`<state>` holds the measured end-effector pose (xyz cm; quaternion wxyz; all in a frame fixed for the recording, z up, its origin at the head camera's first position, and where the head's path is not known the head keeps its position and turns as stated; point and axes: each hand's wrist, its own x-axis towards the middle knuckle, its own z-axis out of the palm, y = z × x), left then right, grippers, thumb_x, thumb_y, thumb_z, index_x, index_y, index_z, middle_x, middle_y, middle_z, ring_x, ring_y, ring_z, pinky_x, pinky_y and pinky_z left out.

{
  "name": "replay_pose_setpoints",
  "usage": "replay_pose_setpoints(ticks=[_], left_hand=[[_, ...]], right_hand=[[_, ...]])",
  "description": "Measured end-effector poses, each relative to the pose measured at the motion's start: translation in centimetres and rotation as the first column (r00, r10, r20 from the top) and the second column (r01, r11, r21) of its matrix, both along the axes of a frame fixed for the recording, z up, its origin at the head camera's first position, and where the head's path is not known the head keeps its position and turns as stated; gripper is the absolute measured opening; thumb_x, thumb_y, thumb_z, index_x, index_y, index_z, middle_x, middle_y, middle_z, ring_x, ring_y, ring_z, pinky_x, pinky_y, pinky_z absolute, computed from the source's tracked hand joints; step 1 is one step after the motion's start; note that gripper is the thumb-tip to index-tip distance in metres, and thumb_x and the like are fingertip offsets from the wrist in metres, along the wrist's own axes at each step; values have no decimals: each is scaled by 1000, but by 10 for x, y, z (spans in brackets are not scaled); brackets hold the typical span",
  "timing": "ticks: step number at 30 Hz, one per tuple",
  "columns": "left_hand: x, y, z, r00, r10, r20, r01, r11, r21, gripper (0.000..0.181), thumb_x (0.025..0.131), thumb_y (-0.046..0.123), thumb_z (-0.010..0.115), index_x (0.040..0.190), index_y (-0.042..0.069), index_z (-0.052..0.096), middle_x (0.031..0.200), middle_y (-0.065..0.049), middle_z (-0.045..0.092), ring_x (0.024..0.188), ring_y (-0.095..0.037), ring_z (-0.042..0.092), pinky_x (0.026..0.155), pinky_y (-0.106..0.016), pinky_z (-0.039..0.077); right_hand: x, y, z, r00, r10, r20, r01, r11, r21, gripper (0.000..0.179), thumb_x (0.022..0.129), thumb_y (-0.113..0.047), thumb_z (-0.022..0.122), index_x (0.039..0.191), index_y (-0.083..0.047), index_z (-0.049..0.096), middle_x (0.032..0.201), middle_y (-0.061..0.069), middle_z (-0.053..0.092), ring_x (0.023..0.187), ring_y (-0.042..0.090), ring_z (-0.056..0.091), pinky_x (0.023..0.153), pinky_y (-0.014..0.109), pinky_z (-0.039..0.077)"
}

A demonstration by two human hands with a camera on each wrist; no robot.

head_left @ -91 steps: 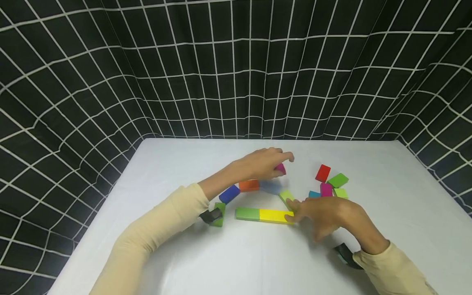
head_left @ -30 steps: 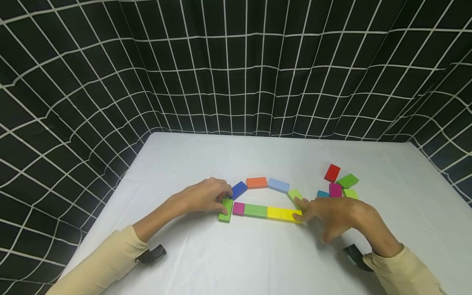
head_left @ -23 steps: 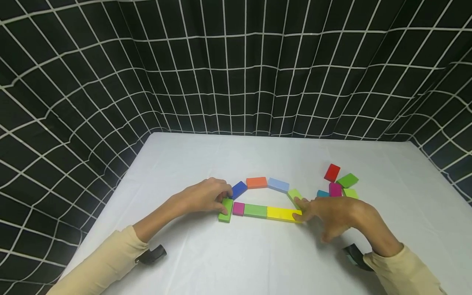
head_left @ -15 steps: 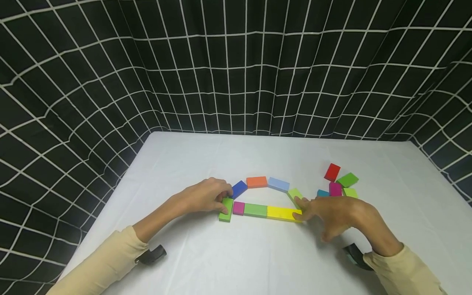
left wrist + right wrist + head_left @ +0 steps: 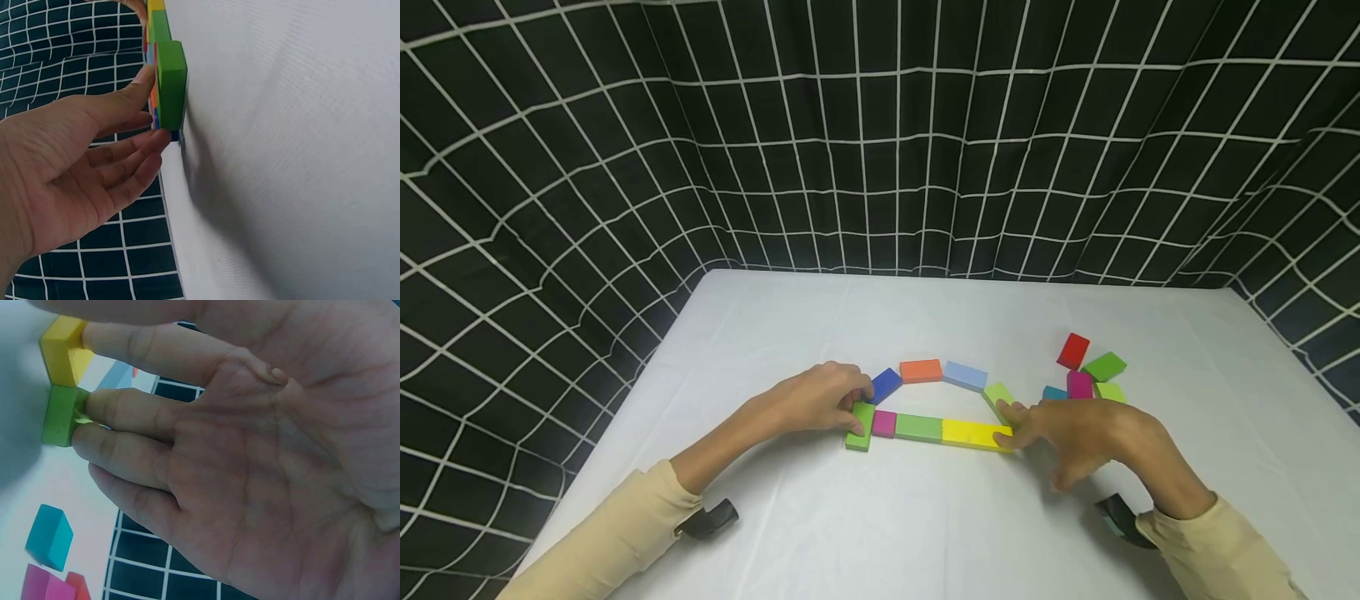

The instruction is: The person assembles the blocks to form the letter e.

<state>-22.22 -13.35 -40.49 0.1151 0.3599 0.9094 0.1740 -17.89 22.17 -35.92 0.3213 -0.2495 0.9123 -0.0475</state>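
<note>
My left hand (image 5: 812, 398) pinches a green block (image 5: 862, 427) at the left end of a row, thumb at one end and fingertips at the other. Beside it lie a small magenta block (image 5: 884, 424), a light green block (image 5: 918, 428) and a yellow block (image 5: 972, 435). Above this row, blue (image 5: 886, 386), orange (image 5: 921, 372), light blue (image 5: 965, 376) and lime blocks (image 5: 997, 396) form an arch. With fairly straight fingers, my right hand (image 5: 1090, 429) touches the yellow block's right end and the lime block. In the right wrist view its fingertips press both.
On the white table (image 5: 940, 533), a loose group lies behind my right hand: red (image 5: 1073, 351), green (image 5: 1104, 367), magenta (image 5: 1079, 384), lime (image 5: 1109, 392) and teal (image 5: 1055, 392) blocks. A dark gridded curtain (image 5: 910, 150) stands around the table's back and sides.
My left hand has set the magenta block at the row's left end and moved to the green block. That block has shifted slightly right, up to the magenta one. The right hand has stayed put.
</note>
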Motion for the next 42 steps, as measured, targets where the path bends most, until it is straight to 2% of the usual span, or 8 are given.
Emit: replay_pose_setpoints(ticks=[11,17,25,29,34,35,39,42], left_hand=[[-4,3,-2,998,-40,-39,40,999,13,45,83,29,89,121,10,74,96,-1,64,82,-9,53,72,-18,45],[-2,4,-2,999,-30,-38,31,1000,4,47,82,30,90,123,11,74,96,0,64,82,-8,52,71,-19,46],[-9,27,19,994,-58,-96,61,998,23,45,89,34,84,127,13,73,110,-2,69,91,-14,62,83,-26,57],[-23,61,31,979,-161,-127,168,985,43,42,98,36,75,131,11,71,124,-5,71,109,-20,68,98,-32,59],[-48,129,37,933,-324,-154,327,945,-10,44,107,29,61,150,20,57,151,0,60,142,-18,55,123,-31,43],[-53,145,37,920,-360,-153,361,932,-29,45,108,27,58,153,22,54,155,2,56,146,-16,51,124,-29,40],[-66,211,38,866,-485,-118,470,872,-138,57,108,8,54,159,30,44,166,8,43,155,-12,39,125,-24,38],[-75,248,34,827,-561,-50,543,818,-191,60,108,5,51,158,36,44,166,13,40,154,-5,36,121,-20,38]], right_hand=[[1,3,0,1000,-16,-7,16,1000,-2,79,71,-6,93,140,-35,67,168,6,41,151,42,41,100,52,58],[4,3,0,1000,-18,-8,18,1000,-5,79,71,-4,92,140,-35,67,168,5,41,152,41,41,101,49,58],[1,-5,5,998,55,-22,-54,998,26,84,71,-5,93,144,-34,62,168,10,41,149,39,45,100,48,58],[1,-10,6,996,83,-27,-82,996,32,85,72,-5,92,146,-34,61,169,10,40,148,37,47,96,41,58],[3,-9,6,996,86,-31,-85,996,19,85,72,-4,92,146,-34,61,169,11,39,145,36,52,83,30,56],[4,-8,5,996,82,-30,-82,997,14,85,73,-4,92,146,-34,61,169,11,38,143,36,53,79,28,55],[5,-3,4,991,111,-69,-110,994,18,83,71,-7,93,144,-34,63,169,10,39,135,29,60,84,31,60],[6,-1,5,980,157,-124,-153,987,36,81,69,-10,95,141,-36,66,164,8,46,122,19,65,90,33,60]])
